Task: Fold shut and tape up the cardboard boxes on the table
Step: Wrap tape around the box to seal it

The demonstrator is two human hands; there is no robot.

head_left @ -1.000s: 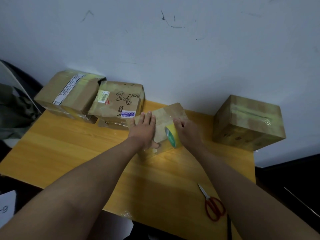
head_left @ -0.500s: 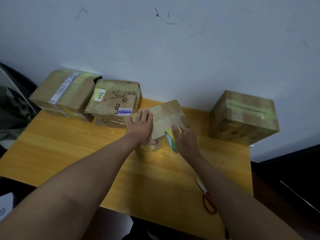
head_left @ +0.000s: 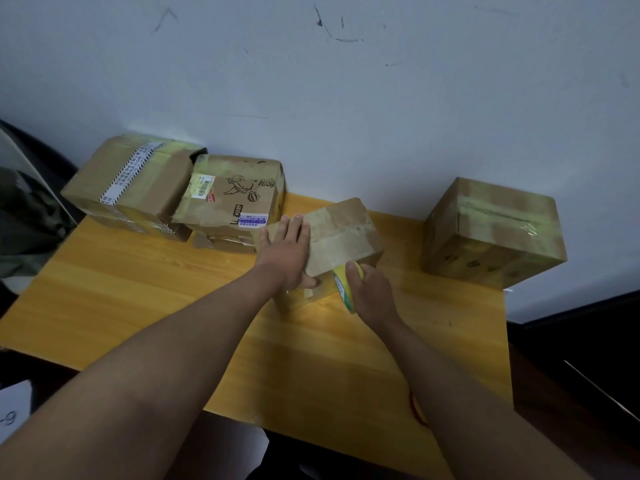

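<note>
A small cardboard box (head_left: pixel 341 233) with its flaps folded down lies in the middle of the wooden table (head_left: pixel 166 296). My left hand (head_left: pixel 287 252) presses flat on its top, fingers straight, thumb down the near side. My right hand (head_left: pixel 372 292) grips a yellow roll of tape (head_left: pixel 343 287) held against the box's near lower face. A taped box (head_left: pixel 491 233) stands at the right. Two more boxes sit at the back left, one with a striped strip (head_left: pixel 128 181) and one with a cartoon print (head_left: pixel 235 195).
Red-handled scissors (head_left: pixel 415 408) lie near the table's front right edge, mostly hidden by my right forearm. A white wall runs behind the table. A dark bag (head_left: pixel 24 220) is at the far left, and dark floor lies past the right edge.
My right hand has drawn the tape roll from the box's top edge down its near face. My left hand stays pressed on the top. The view has shifted slightly.
</note>
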